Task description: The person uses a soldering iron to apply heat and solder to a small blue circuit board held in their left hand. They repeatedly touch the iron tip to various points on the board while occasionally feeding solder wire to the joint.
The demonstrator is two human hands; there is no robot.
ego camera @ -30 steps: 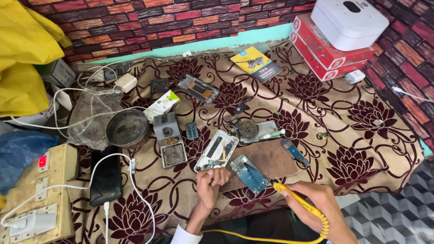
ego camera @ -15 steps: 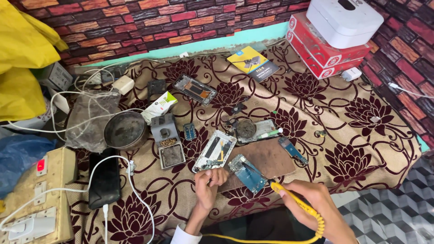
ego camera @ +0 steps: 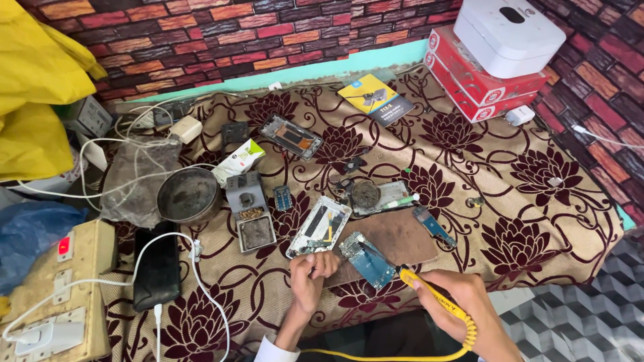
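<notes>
Down at the near edge of the floral cloth (ego camera: pixel 537 221) my right hand (ego camera: pixel 463 305) is closed in a pen grip around a yellow soldering iron (ego camera: pixel 429 295), fingers wrapped near the front of the handle so the dark tip reaches up and left onto the blue circuit board (ego camera: pixel 370 260). That grip keeps the tip steady, I judge, and the yellow coiled cord (ego camera: pixel 402 353) trails back toward me, off the cloth and out of the way.

My left hand (ego camera: pixel 312 268) is curled shut just beside the board's left end, fingertips pinched together; whether they hold something thin, such as solder wire, I cannot tell. It rests on the cloth, which looks like bracing.

The board lies tilted on the near left corner of a brown mat (ego camera: pixel 396 236), probably there to shield the cloth from heat. Around it, parts are laid within reach: an opened phone frame (ego camera: pixel 318 226) just left of the mat, a second small blue board (ego camera: pixel 435 226) at its right edge, and a round grey part on another frame (ego camera: pixel 376 196) behind it.

Farther left sit a grey two-compartment holder (ego camera: pixel 248 211) and a dark metal bowl (ego camera: pixel 189 196). A black phone (ego camera: pixel 156 268) lies by the left edge, near the beige power strip (ego camera: pixel 54 295). At the far right corner a white device (ego camera: pixel 506 33) tops red boxes (ego camera: pixel 479 84).
</notes>
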